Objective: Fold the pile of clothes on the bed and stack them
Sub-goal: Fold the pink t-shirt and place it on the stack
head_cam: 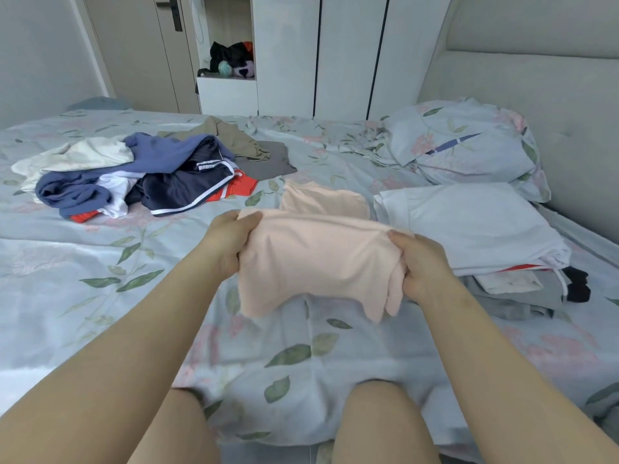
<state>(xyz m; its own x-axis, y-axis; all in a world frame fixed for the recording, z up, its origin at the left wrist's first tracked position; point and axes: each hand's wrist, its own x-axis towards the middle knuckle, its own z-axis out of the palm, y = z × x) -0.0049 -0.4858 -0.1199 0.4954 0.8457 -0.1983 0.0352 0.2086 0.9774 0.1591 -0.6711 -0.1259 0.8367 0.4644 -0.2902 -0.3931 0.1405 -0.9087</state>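
— While your fingers (249,218) curl round its edges, where's the peach garment (311,262)?
— Gripped between your left hand (231,242) and right hand (418,266), over the bed (100,279). Unfolded pile (134,175) at ten o'clock; folded stack (475,229) at two.

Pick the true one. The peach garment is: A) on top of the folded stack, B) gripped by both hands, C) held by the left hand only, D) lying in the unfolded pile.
B: the left hand and the right hand each grip one side of the peach garment.
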